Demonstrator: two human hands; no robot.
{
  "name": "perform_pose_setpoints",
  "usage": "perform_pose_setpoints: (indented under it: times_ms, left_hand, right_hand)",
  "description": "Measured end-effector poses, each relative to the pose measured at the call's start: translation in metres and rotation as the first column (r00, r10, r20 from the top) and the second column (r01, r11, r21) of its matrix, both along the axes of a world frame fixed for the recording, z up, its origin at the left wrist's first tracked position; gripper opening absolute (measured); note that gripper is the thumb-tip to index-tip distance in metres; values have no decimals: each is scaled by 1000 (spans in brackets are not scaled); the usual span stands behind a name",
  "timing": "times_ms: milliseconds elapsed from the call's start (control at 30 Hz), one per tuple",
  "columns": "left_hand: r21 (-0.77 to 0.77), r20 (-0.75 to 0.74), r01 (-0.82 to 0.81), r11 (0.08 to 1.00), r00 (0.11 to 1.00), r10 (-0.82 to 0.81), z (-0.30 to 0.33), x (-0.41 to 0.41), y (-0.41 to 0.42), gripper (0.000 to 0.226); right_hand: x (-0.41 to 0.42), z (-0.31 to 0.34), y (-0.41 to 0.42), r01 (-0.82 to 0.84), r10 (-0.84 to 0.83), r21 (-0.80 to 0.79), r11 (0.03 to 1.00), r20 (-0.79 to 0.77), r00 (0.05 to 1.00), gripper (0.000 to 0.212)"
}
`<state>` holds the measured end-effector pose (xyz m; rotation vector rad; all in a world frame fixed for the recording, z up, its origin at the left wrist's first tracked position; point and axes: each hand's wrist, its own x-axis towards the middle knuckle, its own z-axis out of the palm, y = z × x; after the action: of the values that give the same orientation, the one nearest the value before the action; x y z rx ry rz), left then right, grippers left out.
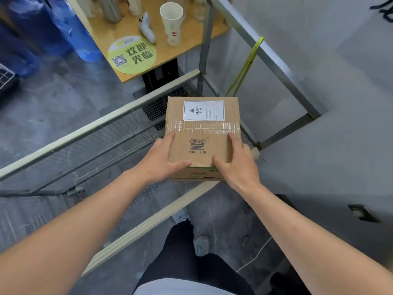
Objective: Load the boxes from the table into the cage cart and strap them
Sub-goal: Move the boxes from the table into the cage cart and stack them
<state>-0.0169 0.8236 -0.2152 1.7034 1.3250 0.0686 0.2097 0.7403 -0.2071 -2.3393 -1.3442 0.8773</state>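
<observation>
A brown cardboard box (pixel 203 128), taped across the top and bearing a white HEAVY label, is held over the cage cart (pixel 102 124). My left hand (pixel 161 160) grips its near left corner, thumb on top. My right hand (pixel 236 162) grips its near right corner the same way. The cart has pale rails, wire mesh sides and a grey metal frame on the right. A yellow-green strap (pixel 244 67) hangs from that frame's upper rail. The box's underside and the cart floor beneath it are hidden.
A wooden table (pixel 170 52) stands beyond the cart with a paper cup (pixel 172 22), a white scanner-like tool (pixel 146 28), bottles and a round green sticker (pixel 131 54). Blue water jugs (pixel 70 28) stand far left. A grey wall runs along the right.
</observation>
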Motion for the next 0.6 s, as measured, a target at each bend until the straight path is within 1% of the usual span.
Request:
perform_pose_setpoints:
  times_ms: [167,267,400,533,600]
  left_hand:
    - [-59,12,-86,995,996,87,-39,-10,37,114]
    - [-102,12,-120,988,992,122,-61,-13,52,113]
    - [-159,6,-149,976,988,152,-96,-12,68,119]
    - [-214,-36,-217,952,976,215,-139,1,80,114]
    - [-225,-19,-241,944,970,243,-163,11,84,110]
  right_hand:
    - [-6,-29,51,-37,38,-2,999,17,999,81]
    - [-6,-50,76,-66,68,-41,997,31,997,78]
    - [-3,-80,103,-110,115,-90,990,46,992,75]
    - [9,-122,132,-145,152,-116,983,62,986,73]
    - [17,-145,144,-169,180,-136,976,78,981,74]
